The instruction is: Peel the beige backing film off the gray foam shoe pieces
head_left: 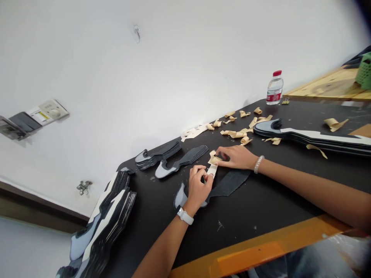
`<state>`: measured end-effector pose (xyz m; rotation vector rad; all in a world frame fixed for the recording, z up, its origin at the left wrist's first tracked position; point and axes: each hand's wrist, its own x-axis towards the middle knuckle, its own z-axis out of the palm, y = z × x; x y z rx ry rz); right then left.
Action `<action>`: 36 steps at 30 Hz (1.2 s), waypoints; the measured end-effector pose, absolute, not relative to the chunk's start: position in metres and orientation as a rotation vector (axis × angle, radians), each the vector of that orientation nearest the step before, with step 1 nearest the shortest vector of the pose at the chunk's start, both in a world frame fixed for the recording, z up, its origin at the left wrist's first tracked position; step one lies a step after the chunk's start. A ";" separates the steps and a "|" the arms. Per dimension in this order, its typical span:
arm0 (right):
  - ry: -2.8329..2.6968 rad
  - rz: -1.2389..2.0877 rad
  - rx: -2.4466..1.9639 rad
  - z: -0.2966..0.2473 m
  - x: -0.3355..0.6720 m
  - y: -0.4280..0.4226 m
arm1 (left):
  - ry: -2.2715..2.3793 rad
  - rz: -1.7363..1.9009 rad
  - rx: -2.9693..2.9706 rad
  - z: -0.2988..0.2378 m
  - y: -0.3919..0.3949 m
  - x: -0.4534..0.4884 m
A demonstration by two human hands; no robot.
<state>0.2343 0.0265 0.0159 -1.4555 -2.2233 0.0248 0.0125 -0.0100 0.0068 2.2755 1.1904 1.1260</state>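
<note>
My left hand [199, 187], with a white watch at its wrist, pinches the near end of a short white strip [212, 170]. My right hand [237, 156], wearing a beaded bracelet, closes thumb and finger on tan backing paper [213, 158] that curls up at the strip's far end. Beneath and beside both hands lies a flat dark fabric piece [232, 183] with a grey curved end; my left hand hides part of it. Just beyond, a small stack of similar dark pieces [189, 156] rests on the black table [278, 193].
Stacks of dark pieces with white strips lie at left [107, 220] and right [319, 139]. Curled paper scraps [234, 134] are strewn along the far side, near a white cut-out sheet [194, 132]. A water bottle [274, 88] stands by the wall. Orange tape [261, 247] lines the near edge.
</note>
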 end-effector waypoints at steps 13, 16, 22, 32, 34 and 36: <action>-2.255 -0.137 -1.497 0.007 0.226 0.026 | 0.990 0.962 2.516 0.012 -0.020 0.015; -2.222 -0.186 -1.554 0.006 0.229 0.029 | 1.013 0.973 2.534 0.012 -0.022 0.016; -2.147 -0.253 -1.654 0.005 0.244 0.041 | 1.004 1.053 2.465 0.012 -0.020 0.015; -1.613 -0.235 -1.842 0.008 0.290 0.050 | 0.965 1.093 2.410 0.012 -0.020 0.013; -1.687 -0.234 -1.713 0.012 0.280 0.045 | 0.948 1.092 2.414 0.013 -0.021 0.013; -1.880 -0.108 -1.469 0.016 0.264 0.039 | 0.935 1.091 2.420 0.013 -0.021 0.013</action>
